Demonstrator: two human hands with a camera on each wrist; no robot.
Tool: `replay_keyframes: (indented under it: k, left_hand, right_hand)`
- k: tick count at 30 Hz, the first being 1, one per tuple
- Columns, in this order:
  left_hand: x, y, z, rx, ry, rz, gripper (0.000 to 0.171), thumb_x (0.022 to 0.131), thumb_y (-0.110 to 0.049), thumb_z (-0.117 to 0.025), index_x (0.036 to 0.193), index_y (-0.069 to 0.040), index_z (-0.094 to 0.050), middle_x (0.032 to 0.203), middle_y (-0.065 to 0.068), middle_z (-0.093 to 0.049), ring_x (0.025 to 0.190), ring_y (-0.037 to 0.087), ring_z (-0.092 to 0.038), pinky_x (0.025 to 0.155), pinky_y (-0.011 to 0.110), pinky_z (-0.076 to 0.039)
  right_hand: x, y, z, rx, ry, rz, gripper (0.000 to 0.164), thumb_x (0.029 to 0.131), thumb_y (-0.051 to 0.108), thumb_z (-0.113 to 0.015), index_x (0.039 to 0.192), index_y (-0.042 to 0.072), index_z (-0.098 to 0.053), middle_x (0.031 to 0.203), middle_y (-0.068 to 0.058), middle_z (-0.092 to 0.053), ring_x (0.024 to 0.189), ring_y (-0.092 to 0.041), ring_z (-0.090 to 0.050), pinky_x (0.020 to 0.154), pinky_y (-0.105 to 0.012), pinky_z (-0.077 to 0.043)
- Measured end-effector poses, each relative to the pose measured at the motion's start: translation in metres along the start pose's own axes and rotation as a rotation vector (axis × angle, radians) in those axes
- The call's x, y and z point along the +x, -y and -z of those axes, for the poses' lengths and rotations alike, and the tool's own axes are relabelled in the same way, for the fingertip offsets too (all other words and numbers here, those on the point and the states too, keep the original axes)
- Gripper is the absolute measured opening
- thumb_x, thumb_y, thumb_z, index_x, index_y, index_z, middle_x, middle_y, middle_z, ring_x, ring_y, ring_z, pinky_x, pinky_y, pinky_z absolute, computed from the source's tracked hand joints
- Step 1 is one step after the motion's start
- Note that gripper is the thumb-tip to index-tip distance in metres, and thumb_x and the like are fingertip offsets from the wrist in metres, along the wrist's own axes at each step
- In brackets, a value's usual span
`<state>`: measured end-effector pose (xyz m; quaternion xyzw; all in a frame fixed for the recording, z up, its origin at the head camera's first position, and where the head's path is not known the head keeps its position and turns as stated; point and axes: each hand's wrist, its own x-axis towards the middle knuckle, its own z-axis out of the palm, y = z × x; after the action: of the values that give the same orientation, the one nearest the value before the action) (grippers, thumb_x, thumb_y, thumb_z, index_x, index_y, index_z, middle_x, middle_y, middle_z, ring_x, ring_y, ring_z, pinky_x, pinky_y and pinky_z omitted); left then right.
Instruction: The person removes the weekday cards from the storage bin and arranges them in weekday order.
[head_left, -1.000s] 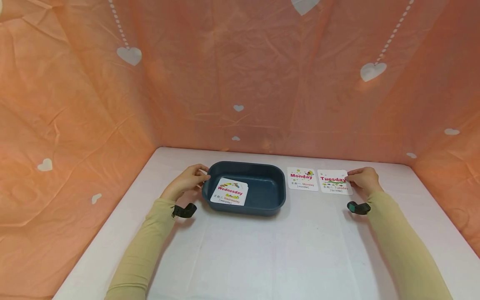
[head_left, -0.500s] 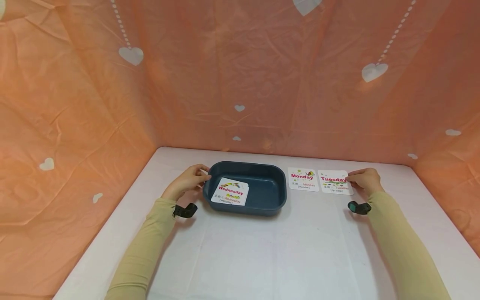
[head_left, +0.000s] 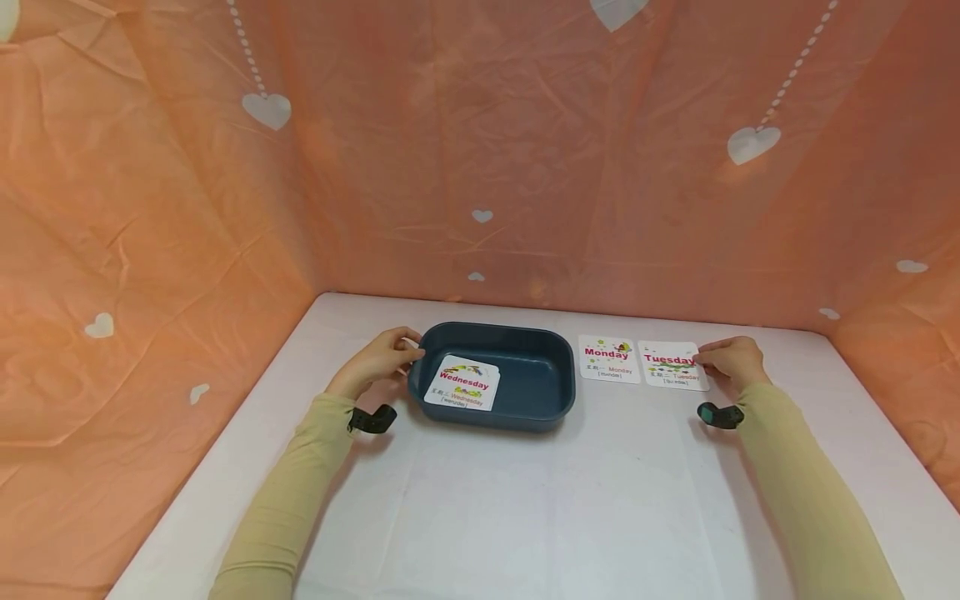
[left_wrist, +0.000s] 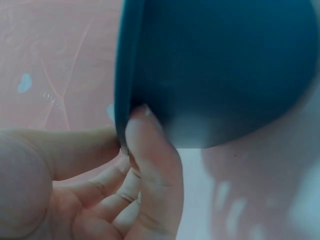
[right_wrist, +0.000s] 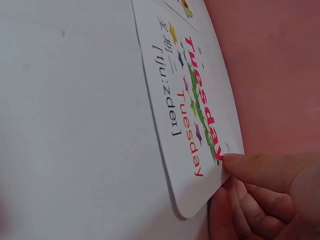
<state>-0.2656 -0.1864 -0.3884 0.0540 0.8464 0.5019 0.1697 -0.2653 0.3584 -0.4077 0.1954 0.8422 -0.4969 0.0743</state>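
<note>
A dark blue rectangular tray (head_left: 532,392) stands on the white table, left of the cards. My left hand (head_left: 381,360) pinches the tray's left rim; the left wrist view shows thumb and finger (left_wrist: 152,160) on either side of the rim. Inside the tray, at its left end, lies a Wednesday card (head_left: 463,385), tilted against the wall. Two cards lie side by side on the table right of the tray: a Monday card (head_left: 609,359) and a Tuesday card (head_left: 672,367). The Tuesday card's right edge is pinched by my right hand (head_left: 735,362), thumb on top.
Behind and on both sides of the white table (head_left: 525,508) hangs an orange cloth (head_left: 540,167) with white hearts. The cards and tray are near the table's back edge. Each wrist wears a small black device (head_left: 372,418).
The whole head view has shifted slightly, moving everything a little to the right. Hands, tray and cards keep their places relative to each other.
</note>
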Motion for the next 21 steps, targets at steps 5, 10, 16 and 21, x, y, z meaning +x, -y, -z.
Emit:
replay_keyframes:
  k: [5,10,16,21]
  left_hand:
    - [0.0003,-0.0010,-0.0007,0.000,-0.003,0.009,0.034,0.097,-0.011,-0.056,0.127,0.003,-0.047,0.093,0.015,-0.059,0.072,0.021,-0.057,0.064,0.032,-0.051]
    - [0.0008,-0.0012,-0.0006,-0.005,-0.003,0.005,0.033,0.097,-0.011,-0.055,0.126,0.003,-0.047,0.091,0.014,-0.059,0.071,0.020,-0.057,0.063,0.032,-0.051]
    - [0.0009,0.0007,-0.0006,0.004,-0.006,0.013,0.032,0.097,-0.011,-0.055,0.126,0.002,-0.048,0.089,0.013,-0.059,0.070,0.020,-0.057,0.062,0.032,-0.051]
    - [0.0015,0.0007,-0.0007,0.004,-0.006,0.008,0.034,0.097,-0.012,-0.056,0.127,0.002,-0.047,0.091,0.014,-0.059,0.072,0.020,-0.057,0.062,0.031,-0.051]
  right_hand:
    - [0.0026,-0.0015,0.0004,0.005,-0.002,-0.004,0.048,0.088,0.014,-0.068,0.127,-0.010,-0.053,0.093,-0.007,-0.063,0.078,-0.014,-0.057,0.060,-0.018,-0.048]
    - [0.0023,-0.0010,0.0008,0.006,-0.006,0.001,0.047,0.088,0.014,-0.068,0.125,-0.011,-0.053,0.085,-0.001,-0.063,0.077,-0.013,-0.057,0.060,-0.018,-0.048]
    - [0.0020,-0.0013,-0.0002,-0.026,-0.028,0.011,0.044,0.087,0.014,-0.068,0.122,-0.011,-0.056,0.081,0.000,-0.063,0.076,-0.014,-0.056,0.060,-0.018,-0.048]
    - [0.0038,-0.0028,-0.0012,-0.051,-0.050,0.024,0.042,0.088,0.013,-0.067,0.120,-0.011,-0.057,0.081,-0.001,-0.063,0.075,-0.015,-0.055,0.061,-0.020,-0.048]
